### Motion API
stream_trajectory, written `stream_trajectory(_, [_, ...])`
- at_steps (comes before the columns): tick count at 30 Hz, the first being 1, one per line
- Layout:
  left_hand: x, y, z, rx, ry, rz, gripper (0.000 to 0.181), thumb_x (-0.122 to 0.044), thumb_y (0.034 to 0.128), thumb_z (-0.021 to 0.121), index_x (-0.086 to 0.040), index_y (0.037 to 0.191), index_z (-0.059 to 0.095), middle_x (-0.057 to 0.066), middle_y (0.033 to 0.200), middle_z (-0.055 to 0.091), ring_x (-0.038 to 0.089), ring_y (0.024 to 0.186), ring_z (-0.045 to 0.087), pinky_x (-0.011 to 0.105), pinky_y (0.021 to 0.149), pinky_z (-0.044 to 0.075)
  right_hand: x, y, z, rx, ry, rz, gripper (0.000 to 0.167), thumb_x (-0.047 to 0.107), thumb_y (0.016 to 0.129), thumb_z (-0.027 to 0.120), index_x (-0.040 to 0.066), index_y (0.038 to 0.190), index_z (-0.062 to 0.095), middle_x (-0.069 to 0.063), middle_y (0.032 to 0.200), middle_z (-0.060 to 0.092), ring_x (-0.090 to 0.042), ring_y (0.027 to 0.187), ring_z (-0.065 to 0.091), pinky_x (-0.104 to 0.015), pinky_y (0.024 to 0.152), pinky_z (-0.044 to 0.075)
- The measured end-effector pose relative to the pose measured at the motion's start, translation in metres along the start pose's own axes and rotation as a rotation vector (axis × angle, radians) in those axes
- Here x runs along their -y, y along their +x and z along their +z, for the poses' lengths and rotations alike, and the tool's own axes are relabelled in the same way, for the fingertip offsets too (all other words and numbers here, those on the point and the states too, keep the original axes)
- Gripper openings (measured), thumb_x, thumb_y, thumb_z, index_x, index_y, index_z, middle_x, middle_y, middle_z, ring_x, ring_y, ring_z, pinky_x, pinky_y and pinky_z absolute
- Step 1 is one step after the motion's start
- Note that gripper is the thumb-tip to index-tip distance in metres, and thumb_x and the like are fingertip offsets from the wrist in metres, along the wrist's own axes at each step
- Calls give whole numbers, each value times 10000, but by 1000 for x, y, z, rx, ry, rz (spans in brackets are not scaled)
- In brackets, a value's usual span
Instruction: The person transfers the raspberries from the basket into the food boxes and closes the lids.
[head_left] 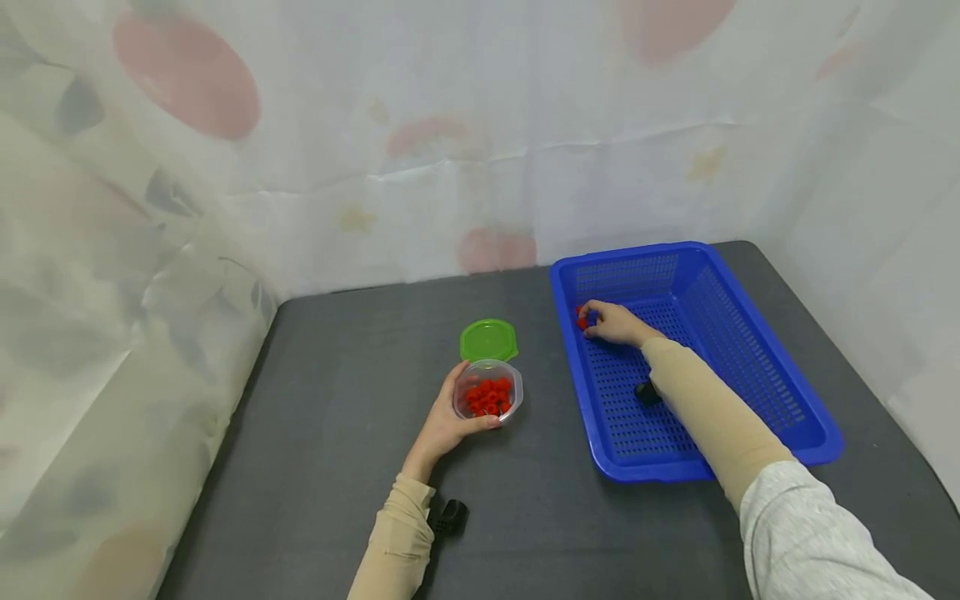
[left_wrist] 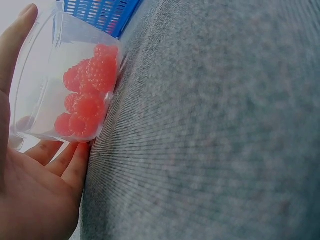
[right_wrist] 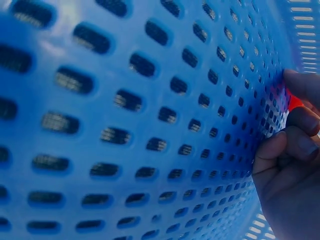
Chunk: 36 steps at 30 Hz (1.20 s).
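My left hand (head_left: 444, 425) holds a clear plastic tub (head_left: 459, 400) on the grey table, its thumb and fingers spread round the sides. Several red raspberries (left_wrist: 89, 107) lie in the bottom of the tub, seen through its wall in the left wrist view. At the left inner side of a blue basket (head_left: 637, 425), my right hand (head_left: 613, 322) has its thumb and fingers curled at a raspberry (head_left: 582, 323). Another bit of red shows just beyond it. In the right wrist view the fingers mostly hide the red raspberry (right_wrist: 295, 101).
A green lid (head_left: 488, 340) lies flat just behind the tub. The basket's raised, slotted walls surround the right hand. Patterned white cloth (head_left: 420, 192) hangs along the back and sides of the grey table (head_left: 330, 400).
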<state>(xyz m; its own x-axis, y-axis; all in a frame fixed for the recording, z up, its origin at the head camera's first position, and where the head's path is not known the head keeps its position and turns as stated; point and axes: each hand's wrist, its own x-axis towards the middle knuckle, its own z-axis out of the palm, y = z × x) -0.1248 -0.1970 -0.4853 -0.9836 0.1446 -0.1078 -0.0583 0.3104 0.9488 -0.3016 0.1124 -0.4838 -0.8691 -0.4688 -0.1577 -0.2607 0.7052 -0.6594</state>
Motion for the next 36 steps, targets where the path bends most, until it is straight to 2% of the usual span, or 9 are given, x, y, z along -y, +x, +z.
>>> stream_trajectory(7, [-1, 0, 0, -1, 7, 2, 1009, -162, 707, 813, -160, 1489, 177, 156, 1437, 399, 286, 1330, 390, 467, 1125, 273, 1, -2, -3, 1, 15, 9, 281, 122, 880, 612, 54, 1146, 553, -67, 826, 491, -169, 663, 404, -283, 610, 326])
stream_trajectory(12, [-2, -1, 0, -4, 3, 9, 1007, -157, 708, 812, -147, 1489, 176, 162, 1434, 400, 297, 1325, 392, 471, 1123, 276, 6, -5, -8, 21, 27, 11, 276, 136, 888, 608, 75, 1151, 555, -49, 794, 455, -168, 669, 402, -289, 610, 325])
stream_trajectory(23, [-1, 0, -1, -2, -8, -2, 1010, -163, 710, 811, -161, 1490, 168, 152, 1442, 391, 287, 1329, 392, 453, 1123, 287, 17, -16, -23, -6, 113, -17, 306, 159, 898, 610, 75, 1186, 551, -28, 711, 419, -173, 606, 377, -303, 597, 338])
stream_trajectory(30, [28, 12, 1, -22, -8, 10, 1033, -155, 695, 823, -248, 1486, 166, 106, 1441, 400, 261, 1331, 394, 452, 1128, 274, 26, -27, -30, -20, 182, -42, 303, 197, 903, 611, 95, 1179, 537, -23, 692, 406, -152, 548, 347, -306, 568, 334])
stream_trajectory(36, [30, 12, 2, -50, 7, 34, 1010, -208, 675, 841, -275, 1465, 216, 71, 1405, 445, 237, 1305, 424, 463, 1112, 294, 38, -29, -35, -62, 224, -50, 286, 271, 904, 616, 165, 1158, 540, -5, 652, 375, -146, 531, 323, -314, 588, 339])
